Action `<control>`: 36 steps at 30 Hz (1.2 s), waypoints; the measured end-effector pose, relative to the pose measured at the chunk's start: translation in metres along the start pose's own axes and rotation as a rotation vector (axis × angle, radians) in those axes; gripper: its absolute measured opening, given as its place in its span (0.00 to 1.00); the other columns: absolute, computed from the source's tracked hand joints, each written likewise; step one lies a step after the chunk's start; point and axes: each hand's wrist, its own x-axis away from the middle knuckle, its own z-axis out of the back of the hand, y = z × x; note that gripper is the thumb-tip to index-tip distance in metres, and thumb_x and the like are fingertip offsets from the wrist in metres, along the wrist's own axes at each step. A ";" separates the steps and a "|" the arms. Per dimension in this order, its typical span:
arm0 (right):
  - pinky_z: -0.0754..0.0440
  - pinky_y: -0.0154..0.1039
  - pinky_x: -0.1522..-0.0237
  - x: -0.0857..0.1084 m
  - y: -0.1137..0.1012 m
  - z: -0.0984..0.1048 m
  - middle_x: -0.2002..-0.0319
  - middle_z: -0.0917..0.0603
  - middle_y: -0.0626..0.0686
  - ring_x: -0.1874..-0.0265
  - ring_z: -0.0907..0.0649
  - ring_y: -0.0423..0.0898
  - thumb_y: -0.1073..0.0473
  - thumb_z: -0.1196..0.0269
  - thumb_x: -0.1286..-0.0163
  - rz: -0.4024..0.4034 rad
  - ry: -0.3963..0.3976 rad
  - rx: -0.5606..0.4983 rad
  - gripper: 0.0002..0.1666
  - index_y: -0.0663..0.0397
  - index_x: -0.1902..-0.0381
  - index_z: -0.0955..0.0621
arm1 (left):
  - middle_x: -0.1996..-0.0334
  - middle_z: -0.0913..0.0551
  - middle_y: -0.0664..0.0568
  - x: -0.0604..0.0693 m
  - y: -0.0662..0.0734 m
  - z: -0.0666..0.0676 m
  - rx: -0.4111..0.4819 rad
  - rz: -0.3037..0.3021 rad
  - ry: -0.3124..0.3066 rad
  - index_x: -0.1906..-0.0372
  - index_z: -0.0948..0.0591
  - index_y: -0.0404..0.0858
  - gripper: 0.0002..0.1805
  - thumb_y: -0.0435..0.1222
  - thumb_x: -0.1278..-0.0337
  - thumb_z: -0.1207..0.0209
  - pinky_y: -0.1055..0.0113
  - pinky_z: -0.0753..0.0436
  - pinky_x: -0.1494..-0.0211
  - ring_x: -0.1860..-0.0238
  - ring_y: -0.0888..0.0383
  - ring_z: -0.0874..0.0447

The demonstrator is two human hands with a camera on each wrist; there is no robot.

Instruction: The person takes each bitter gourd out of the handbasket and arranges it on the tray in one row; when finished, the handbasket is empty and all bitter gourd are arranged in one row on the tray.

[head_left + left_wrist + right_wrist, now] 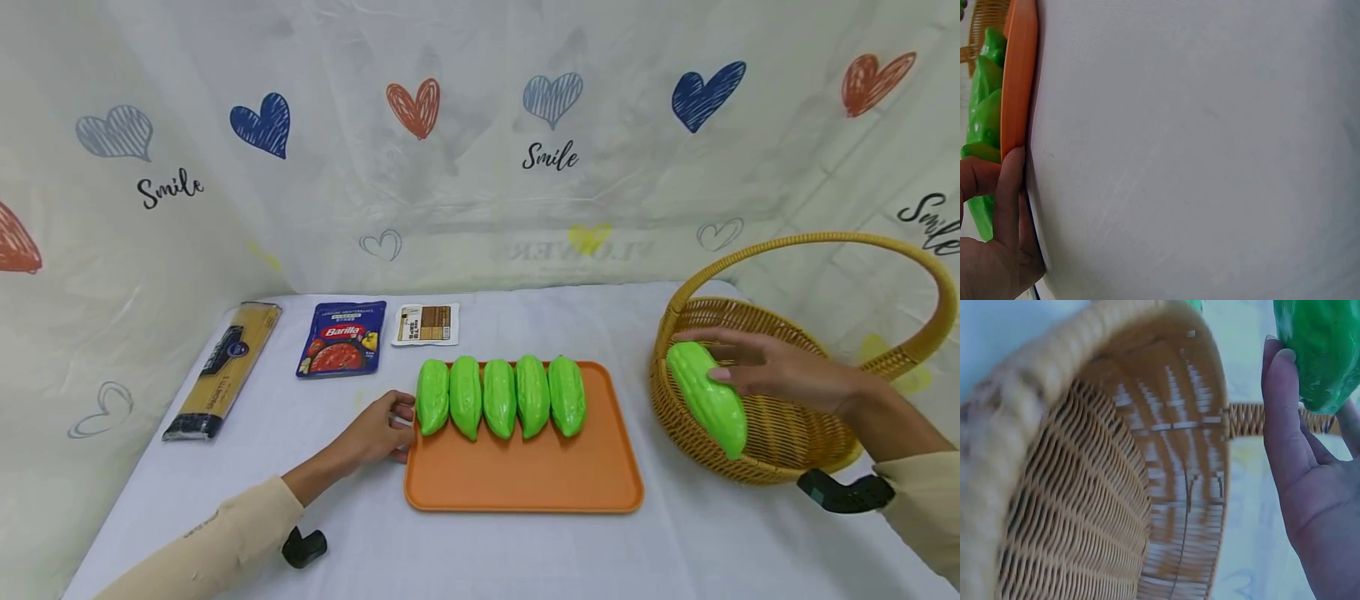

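A bright green ridged bitter melon [708,400] is in my right hand [780,371], pinched between thumb and fingers over the left side of the wicker basket [663,408]. In the right wrist view its lower end [1322,356] shows between the fingers, above the basket's rim. At the orange tray [525,479], my left hand [378,429] grips the left edge, and the left wrist view shows thumb and fingers on the rim. Several more bitter melons [498,400] lie side by side along the tray's back half, stems pointing away.
Behind the tray lie a small white-and-brown packet [426,325] and a blue Barilla sauce pouch [342,340]. A spaghetti pack [225,367] lies at the far left. The basket's tall handle [817,239] arches over its opening. A printed cloth backdrop [480,192] hangs behind the table.
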 end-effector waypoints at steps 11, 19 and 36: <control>0.16 0.42 0.46 -0.027 -0.012 -0.036 0.25 0.38 0.57 0.29 0.31 0.49 0.58 0.45 0.24 -0.020 0.116 0.177 0.36 0.37 0.22 0.40 | 0.48 0.26 0.43 0.001 0.001 0.000 -0.001 0.007 0.000 0.33 0.32 0.33 0.34 0.27 0.47 0.37 0.61 0.09 0.64 0.54 0.52 0.19; 0.17 0.51 0.44 -0.055 -0.008 -0.056 0.27 0.38 0.66 0.30 0.35 0.69 0.53 0.41 0.26 -0.057 0.137 0.113 0.36 0.37 0.24 0.37 | 0.48 0.26 0.43 0.001 0.002 -0.002 -0.003 0.012 0.014 0.33 0.32 0.33 0.34 0.26 0.47 0.37 0.61 0.09 0.64 0.55 0.52 0.19; 0.15 0.54 0.43 -0.094 -0.007 -0.078 0.27 0.46 0.75 0.35 0.25 0.65 0.52 0.35 0.30 -0.231 0.157 0.033 0.46 0.52 0.22 0.44 | 0.48 0.26 0.43 0.001 0.001 -0.002 0.021 0.001 0.019 0.34 0.31 0.33 0.33 0.26 0.49 0.37 0.60 0.09 0.64 0.55 0.52 0.20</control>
